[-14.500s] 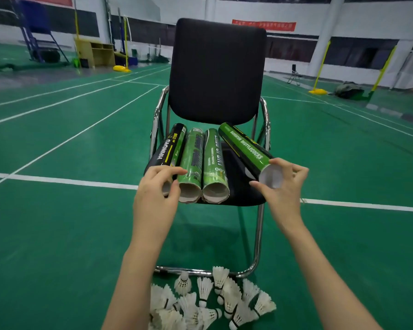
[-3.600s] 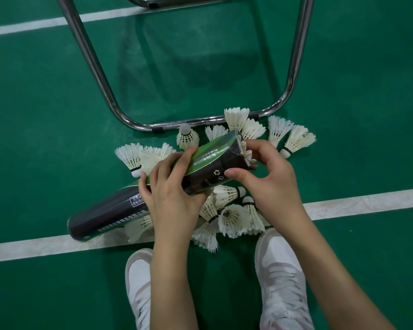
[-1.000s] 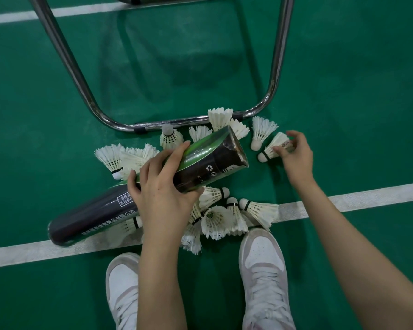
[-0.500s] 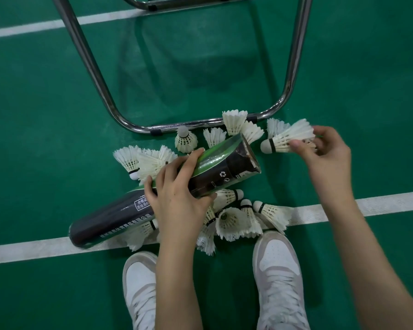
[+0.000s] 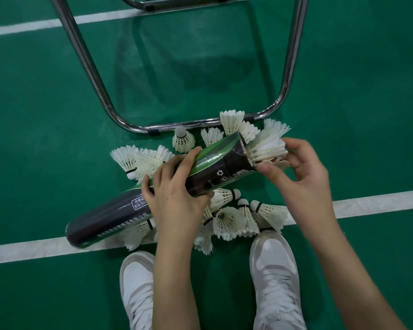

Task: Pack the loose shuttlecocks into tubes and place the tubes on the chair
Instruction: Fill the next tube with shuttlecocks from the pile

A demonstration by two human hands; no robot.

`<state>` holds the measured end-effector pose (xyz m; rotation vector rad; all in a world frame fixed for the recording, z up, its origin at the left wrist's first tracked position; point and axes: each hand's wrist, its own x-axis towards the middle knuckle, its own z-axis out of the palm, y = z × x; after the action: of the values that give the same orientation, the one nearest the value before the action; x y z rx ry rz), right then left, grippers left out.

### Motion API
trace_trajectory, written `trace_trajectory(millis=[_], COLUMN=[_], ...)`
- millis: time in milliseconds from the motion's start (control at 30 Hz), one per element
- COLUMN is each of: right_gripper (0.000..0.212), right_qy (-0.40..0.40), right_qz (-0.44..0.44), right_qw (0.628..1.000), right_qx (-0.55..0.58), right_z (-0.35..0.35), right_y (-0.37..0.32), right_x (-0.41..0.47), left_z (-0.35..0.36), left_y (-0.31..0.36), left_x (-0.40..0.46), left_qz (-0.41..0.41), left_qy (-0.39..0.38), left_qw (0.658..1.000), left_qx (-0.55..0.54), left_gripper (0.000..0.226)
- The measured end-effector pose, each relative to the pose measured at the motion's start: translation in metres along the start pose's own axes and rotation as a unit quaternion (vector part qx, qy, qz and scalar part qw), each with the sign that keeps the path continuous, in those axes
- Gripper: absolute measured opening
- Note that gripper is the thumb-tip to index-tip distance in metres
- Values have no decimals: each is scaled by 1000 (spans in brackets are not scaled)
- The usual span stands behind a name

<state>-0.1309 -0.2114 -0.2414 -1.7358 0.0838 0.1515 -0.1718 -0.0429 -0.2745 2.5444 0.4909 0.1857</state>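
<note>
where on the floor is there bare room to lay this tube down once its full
Bare green floor lies inside the chair frame, between its two side rails, and on either side of the shuttlecock pile. It is crowded from the frame's front bar down to the shoes, under the tube that the left hand holds.

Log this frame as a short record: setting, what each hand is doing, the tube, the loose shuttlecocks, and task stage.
setting: green court floor with white lines, chrome chair base ahead, white shoes below
left hand: grips the tube around its middle
right hand: pinches a shuttlecock at the tube's open end, feathers sticking out
tube: dark with green panel, tilted, closed end low on the white line
loose shuttlecocks: many scattered on the floor around the tube
task stage: filling in progress; chair seat out of view
</note>
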Motion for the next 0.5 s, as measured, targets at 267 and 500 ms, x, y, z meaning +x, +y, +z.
trace_trajectory(millis=[267, 500], right_gripper=[51, 51], right_qy=[-48, -60], right_qz=[-1, -38], right_qw=[997, 995], right_qx=[-61, -73], right_z=[11, 21], right_y=[0, 3], right_x=[1, -2], left_z=[1, 2], left_y=[1, 5], left_x=[2, 1], left_qz=[2, 15], left_qy=[9, 18], left_qw=[1000, 1000], left_qx=[0, 1], left_gripper=[85, 87])
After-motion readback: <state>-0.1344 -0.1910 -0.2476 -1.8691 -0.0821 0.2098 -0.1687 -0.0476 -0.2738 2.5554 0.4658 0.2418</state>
